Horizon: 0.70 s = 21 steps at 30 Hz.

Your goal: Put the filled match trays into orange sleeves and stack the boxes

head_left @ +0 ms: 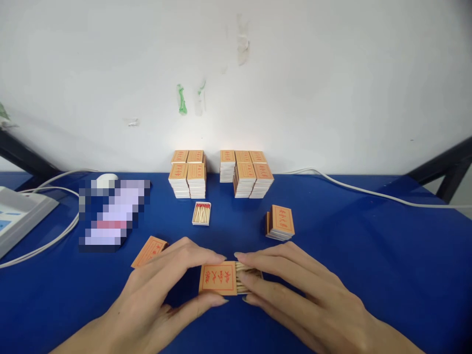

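Observation:
Between my hands lies an orange matchbox sleeve [218, 278] with red lettering, its inner tray [243, 280] of matches sticking partly out to the right. My left hand [162, 285] pinches the sleeve between thumb and fingers at its near and far edges. My right hand [302, 285] grips the tray's sides, with a finger over the matches. Beyond them sits a separate open tray of red-tipped matches [201, 214]. Another orange sleeve [150, 251] lies beside my left hand, partly hidden by it.
Stacked matchboxes stand against the wall in a left group [187, 177] and a right group [246, 173]. A smaller stack [281, 222] is at right. A blurred-out flat object [118, 211], a white mouse [106, 180], a white device [22, 216] and a cable [368, 194] lie on the blue table.

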### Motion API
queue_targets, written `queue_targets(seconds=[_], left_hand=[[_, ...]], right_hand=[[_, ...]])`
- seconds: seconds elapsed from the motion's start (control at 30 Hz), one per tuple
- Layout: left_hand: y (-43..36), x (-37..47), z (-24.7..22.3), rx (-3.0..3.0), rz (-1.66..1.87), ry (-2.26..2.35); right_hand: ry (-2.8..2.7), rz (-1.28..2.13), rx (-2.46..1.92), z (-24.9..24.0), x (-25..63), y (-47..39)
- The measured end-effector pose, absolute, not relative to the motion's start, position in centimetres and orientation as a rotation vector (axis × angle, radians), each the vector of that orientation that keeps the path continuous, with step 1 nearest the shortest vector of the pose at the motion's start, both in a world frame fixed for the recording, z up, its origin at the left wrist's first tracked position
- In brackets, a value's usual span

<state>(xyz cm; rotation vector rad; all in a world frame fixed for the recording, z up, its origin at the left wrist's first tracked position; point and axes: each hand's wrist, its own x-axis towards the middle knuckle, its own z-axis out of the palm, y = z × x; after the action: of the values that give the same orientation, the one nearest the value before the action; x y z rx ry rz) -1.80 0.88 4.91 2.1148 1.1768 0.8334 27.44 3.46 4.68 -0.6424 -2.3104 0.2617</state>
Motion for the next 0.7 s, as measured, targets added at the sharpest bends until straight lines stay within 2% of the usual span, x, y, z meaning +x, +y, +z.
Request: queue_targets(seconds=[0.4,0.53,0.7], left_hand=[[0.6,-1.6,5.1,1.944,0.756,0.937],[0.4,-1.8,5.5,1.809,0.647,1.085],[0.4,-2.0,5.3,1.445,0.57,0.958]], right_hand=[[-2.378,0.367,-0.678,5.5,27.1,2.2],[-2.368,0.646,-0.593,5.7,27.7,2.8],[-2.345,1.0,-0.592,6.2,27.8,2.9]])
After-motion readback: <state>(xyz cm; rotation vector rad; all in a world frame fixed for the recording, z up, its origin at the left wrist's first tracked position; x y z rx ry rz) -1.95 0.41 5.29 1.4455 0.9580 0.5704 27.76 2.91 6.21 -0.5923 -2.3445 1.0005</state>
